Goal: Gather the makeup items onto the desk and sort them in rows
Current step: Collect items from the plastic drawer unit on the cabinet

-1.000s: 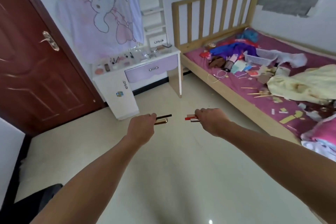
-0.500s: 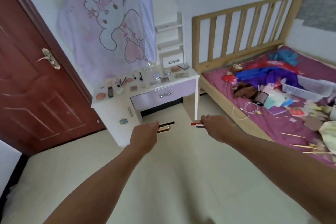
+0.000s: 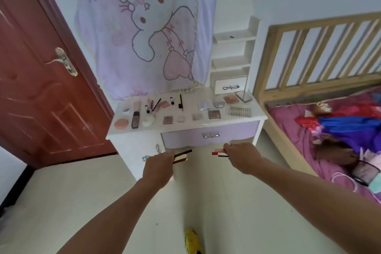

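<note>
The step in hand is the carry: both hands bring a last handful of slim cosmetics across the floor toward the white table (image 3: pixel 186 127), where many makeup items (image 3: pixel 214 114) already lie in rough rows along the top. The left hand (image 3: pixel 158 168) has its grip clamped round two thin sticks, one dark and one gold (image 3: pixel 182 155), whose ends poke out toward the middle. The right hand (image 3: pixel 241 156) has its grip pinched on a small bundle of red and dark sticks (image 3: pixel 219 153), pointing back the other way. Both loads hang in the air just below the lilac drawer (image 3: pixel 210 135), short of the tabletop and not touching it. The next move, as I judge it, calls for lifting both hands above the front edge and laying each stick down in an open stretch of a row — the front row between the small palettes looks the likeliest place. Each piece should go down alone, so that none rolls off the glossy top or knocks its neighbours. Compared with a second ago, the table stands much nearer and fills the middle of the view, its items now plain to tell apart. The bed (image 3: pixel 274 130) has slid off to the right edge, while both hands hold the same sticks in the same way.
</note>
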Motion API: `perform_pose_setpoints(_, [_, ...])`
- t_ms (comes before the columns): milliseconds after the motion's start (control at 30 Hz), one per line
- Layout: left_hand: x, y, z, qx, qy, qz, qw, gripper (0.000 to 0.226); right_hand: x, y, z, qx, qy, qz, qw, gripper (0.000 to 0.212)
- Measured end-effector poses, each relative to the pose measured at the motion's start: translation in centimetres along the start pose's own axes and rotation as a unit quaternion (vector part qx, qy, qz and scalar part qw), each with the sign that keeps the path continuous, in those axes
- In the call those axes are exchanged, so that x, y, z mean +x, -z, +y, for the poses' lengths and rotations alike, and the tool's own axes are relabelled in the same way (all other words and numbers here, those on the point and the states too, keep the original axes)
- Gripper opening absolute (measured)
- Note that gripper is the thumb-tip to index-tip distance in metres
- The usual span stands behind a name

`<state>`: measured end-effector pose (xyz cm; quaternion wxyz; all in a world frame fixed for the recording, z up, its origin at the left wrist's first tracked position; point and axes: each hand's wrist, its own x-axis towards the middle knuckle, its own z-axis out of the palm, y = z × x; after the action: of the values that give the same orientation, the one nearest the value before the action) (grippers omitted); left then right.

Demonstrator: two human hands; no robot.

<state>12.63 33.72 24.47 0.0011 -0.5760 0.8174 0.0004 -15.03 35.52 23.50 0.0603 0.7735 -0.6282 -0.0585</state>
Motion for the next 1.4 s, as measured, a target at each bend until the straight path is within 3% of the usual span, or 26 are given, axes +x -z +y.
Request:
perform_pose_setpoints(267, [19.3, -0.2, -5.5, -0.047, -0.002, -0.024, 0.999, 0.02, 18.2, -1.4, 5.3, 0.03, -0.049, -0.028, 0.998, 0.022])
perform_pose_setpoints(567, [34.7, -3.7, -6.4, -0.141, 0.049, -0.088, 0.985, 0.012, 30.8, -5.5, 11.0, 0.102, -0.101, -0.112, 0.983, 0.03])
perform_pose_setpoints(700, [40.7, -6.0, -6.0, -0.181, 0.103, -0.122, 0.97, 0.011, 37.7, -8.1, 13.3, 0.156, -0.104, -0.143, 0.972, 0.021])
perform_pose_setpoints(967, [52.1, -9.5, -5.1, -0.277, 0.233, -0.186, 0.914, 0.022, 52.1, -11.9, 16.5, 0.287, -0.111, -0.221, 0.925, 0.034])
perform_pose_setpoints(1200, [57.8, -12.0, -3.5, -0.277, 0.285, -0.23, 0.888, 0.01, 58.3, -15.2, 16.3, 0.338, -0.137, -0.257, 0.895, 0.035])
perform_pose_setpoints(1400, [61.7, -15.0, -2.5, -0.293, 0.315, -0.214, 0.877, 0.022, 60.5, -18.3, 16.0, 0.365, -0.182, -0.245, 0.88, 0.039])
